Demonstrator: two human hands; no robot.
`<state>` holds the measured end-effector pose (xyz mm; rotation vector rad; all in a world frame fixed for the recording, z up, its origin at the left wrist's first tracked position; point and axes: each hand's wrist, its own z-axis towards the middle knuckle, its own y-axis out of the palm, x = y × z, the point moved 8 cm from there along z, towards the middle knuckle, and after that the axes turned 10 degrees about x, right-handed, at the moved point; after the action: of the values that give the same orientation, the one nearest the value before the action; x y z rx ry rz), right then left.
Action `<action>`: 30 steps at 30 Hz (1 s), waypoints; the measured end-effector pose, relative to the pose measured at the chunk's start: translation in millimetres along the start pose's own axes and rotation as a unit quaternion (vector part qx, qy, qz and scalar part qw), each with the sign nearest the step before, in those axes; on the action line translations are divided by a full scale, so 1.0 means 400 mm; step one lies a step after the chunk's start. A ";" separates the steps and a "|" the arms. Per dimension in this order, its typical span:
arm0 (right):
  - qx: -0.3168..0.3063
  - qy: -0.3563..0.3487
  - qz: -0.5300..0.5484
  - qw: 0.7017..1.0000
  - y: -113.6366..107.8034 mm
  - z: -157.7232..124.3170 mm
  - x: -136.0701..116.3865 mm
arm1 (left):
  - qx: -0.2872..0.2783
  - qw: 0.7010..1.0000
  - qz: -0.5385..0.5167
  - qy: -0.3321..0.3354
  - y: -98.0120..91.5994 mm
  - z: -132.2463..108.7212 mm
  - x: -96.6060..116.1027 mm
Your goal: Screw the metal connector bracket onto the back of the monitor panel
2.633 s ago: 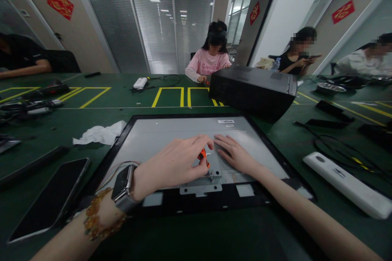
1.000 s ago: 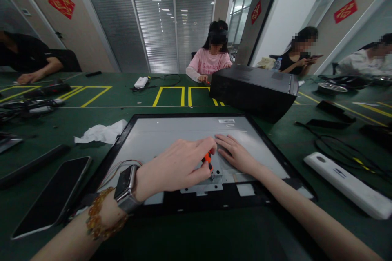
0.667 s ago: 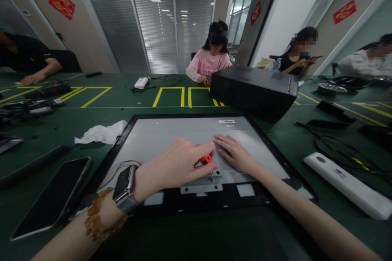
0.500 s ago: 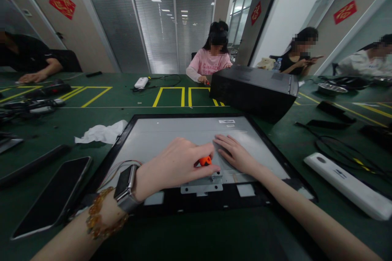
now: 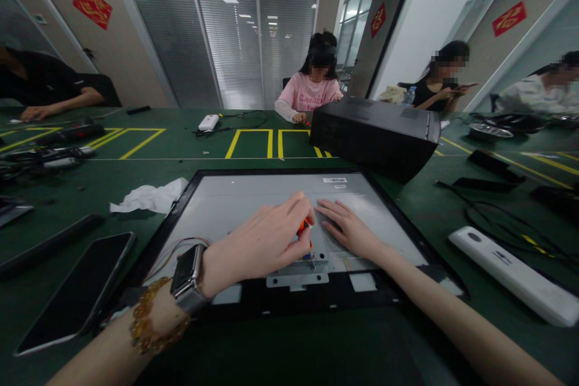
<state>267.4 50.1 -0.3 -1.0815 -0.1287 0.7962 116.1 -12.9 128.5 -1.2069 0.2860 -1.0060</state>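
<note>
The left hand (image 5: 266,232) has thumb and forefinger pinched together round an orange-handled screwdriver (image 5: 304,226), held upright over a metal bracket (image 5: 296,280) at the near edge of a flat grey panel (image 5: 253,193). From here I cannot tell whether the tip is seated in a screw. The right hand (image 5: 350,230) lies palm down on the panel just beside it, fingers loosely fanned, gripping nothing. On the left wrist sit a watch (image 5: 186,271) and an amber bead bracelet (image 5: 156,316).

A white label (image 5: 335,180) near the panel's far edge is too small to read, as is the dark mark on the white bar (image 5: 511,274) at the right. On the wall, a red paper (image 5: 509,18) shows the character 福; the pink shirt (image 5: 312,96) opposite carries lettering I can't make out.

Beyond the panel stands a big black casing (image 5: 375,132), its inside hidden from me. A clear bottle (image 5: 409,95) stands farther back, contents unclear. The green table (image 5: 217,362) is marked with yellow tape (image 5: 248,131); a phone (image 5: 76,292) and crumpled tissue (image 5: 149,196) lie left of the panel. Co-workers sit round it, before glass partitions (image 5: 230,30) with blinds.
</note>
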 end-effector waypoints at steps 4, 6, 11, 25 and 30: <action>-0.008 0.005 -0.006 1.000 -0.001 0.003 -0.002 | 0.008 0.998 0.055 0.004 0.006 0.001 -0.017; -0.012 0.008 -0.007 1.000 -0.001 0.003 -0.001 | 0.008 0.996 0.084 0.000 0.004 0.002 -0.027; -0.016 0.013 -0.001 1.000 0.000 0.002 0.001 | -0.009 0.994 0.104 0.019 -0.006 -0.003 -0.016; -0.013 0.003 0.000 1.000 0.001 -0.001 0.003 | -0.014 0.999 -0.038 0.014 0.004 -0.004 -0.001; -0.018 0.006 -0.011 1.000 0.002 0.000 0.002 | -0.006 0.999 -0.018 0.029 0.005 -0.006 0.000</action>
<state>267.6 50.7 -1.3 -1.1177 -0.1454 0.7699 115.4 -14.2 126.0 -1.1980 0.3169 -1.0739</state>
